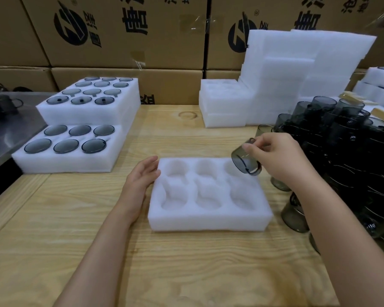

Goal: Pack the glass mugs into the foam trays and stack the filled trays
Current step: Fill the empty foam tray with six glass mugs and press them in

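A smoky glass mug (245,159) hangs tilted over the far right pocket of an empty six-pocket foam tray (208,223), pinched at its upper end by the right hand (278,159); whether the fingers grip rim or base is hard to tell. The left hand (142,177), fingers straight and relaxed, rests against the tray's left edge. The tray lies on a wooden table (75,240). Just right is a heap of dark mugs (341,138). To the far left sit filled trays (69,161), stacked in steps. Far behind stand empty foam pieces (297,69) and cardboard boxes (120,47).
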{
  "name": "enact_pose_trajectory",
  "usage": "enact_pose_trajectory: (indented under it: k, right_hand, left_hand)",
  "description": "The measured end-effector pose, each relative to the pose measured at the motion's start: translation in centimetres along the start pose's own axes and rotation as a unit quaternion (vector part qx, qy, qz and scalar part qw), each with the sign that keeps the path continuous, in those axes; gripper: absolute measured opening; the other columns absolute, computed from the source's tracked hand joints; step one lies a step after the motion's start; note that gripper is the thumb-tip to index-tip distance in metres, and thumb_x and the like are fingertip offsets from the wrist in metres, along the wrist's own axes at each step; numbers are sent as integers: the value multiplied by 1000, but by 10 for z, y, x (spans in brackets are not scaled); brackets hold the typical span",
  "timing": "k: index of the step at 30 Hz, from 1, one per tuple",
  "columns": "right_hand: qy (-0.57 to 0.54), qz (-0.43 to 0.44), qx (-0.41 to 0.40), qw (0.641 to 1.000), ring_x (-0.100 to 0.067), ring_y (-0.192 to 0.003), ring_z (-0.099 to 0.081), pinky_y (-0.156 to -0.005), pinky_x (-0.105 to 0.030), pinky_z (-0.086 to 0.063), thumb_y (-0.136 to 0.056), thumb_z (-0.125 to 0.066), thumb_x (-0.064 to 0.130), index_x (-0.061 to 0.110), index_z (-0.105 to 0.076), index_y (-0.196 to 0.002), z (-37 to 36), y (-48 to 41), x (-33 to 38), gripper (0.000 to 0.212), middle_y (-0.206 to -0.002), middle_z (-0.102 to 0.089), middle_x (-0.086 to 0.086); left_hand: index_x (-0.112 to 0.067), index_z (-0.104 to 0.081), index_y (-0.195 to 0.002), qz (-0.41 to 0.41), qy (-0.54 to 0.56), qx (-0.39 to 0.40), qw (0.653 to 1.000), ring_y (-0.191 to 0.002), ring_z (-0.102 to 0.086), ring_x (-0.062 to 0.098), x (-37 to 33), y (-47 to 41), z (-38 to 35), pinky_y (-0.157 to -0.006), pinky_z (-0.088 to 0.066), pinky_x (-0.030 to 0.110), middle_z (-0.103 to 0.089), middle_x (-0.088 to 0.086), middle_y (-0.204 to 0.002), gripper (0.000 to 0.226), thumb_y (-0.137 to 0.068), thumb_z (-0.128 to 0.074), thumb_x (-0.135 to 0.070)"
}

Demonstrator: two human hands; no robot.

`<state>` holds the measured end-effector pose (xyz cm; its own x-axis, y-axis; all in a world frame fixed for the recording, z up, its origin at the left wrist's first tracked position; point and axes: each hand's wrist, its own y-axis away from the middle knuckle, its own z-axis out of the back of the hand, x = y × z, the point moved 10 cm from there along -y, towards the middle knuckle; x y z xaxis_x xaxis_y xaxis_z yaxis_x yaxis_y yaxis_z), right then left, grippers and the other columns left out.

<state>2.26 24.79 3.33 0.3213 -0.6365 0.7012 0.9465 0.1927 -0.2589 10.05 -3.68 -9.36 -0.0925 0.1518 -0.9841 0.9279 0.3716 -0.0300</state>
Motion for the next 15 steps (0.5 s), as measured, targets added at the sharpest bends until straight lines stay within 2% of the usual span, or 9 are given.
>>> enact_pose_trajectory:
  k: [2,4,6,8,10,12,15]
  right_hand:
    - [14,-11,0,1000,-8,-66,-51,-53,-22,-34,-84,-67,39,15,-61,-68,-2,-7,-3,30,-71,-58,7]
    - [38,-7,-3,999,-3,-63,-47,-51,-21,-31,-82,-69,40,16,-58,-72,-6,-15,-4,27,-69,-54,9]
    - [51,8,12,999,-7,-74,-50,-58,-23,-34,-82,-69,37,17,-56,-89,-13,-21,-2,25,-84,-56,9]
    - [66,23,39,997,-12,-93,-51,-73,-24,-35,-83,-69,35,19,-54,-112,-20,-25,-1,36,-102,-55,9]
    - [88,41,73,993,-13,-108,-50,-82,-24,-35,-85,-67,33,21,-52,-126,-26,-27,2,45,-113,-55,10]
    - [107,59,119,985,-12,-113,-51,-83,-24,-37,-86,-65,31,25,-54,-127,-34,-27,3,43,-116,-54,14]
    - [107,61,164,979,-9,-104,-55,-75,-20,-41,-85,-66,28,31,-56,-124,-44,-24,-3,40,-109,-52,17]
  left_hand:
    - [-22,-58,-120,1,0,2,1000,-127,-51,25,-2,2,-1,-111,-35,50,-59,6,-128,38,-84,-63,-12]
    - [-22,-57,-123,1,-1,9,1000,-127,-51,24,-3,4,-4,-110,-36,48,-59,5,-129,51,-74,-66,-19]
    - [-20,-55,-127,-3,-13,22,1000,-126,-52,21,-5,5,-8,-110,-37,46,-59,3,-130,60,-69,-67,-18]
    - [-19,-55,-128,-7,-30,32,999,-124,-55,16,-6,5,-10,-109,-39,43,-61,0,-129,64,-66,-68,-15]
    - [-20,-56,-127,-9,-41,35,998,-120,-57,11,-6,5,-9,-107,-41,40,-63,-5,-125,64,-65,-66,-12]
    - [-22,-56,-126,-9,-50,35,998,-120,-57,10,-6,5,-9,-107,-42,40,-64,-7,-123,63,-65,-64,-12]
    - [-23,-56,-126,-9,-54,33,998,-120,-57,10,-7,6,-10,-106,-42,39,-63,-7,-124,62,-65,-64,-12]
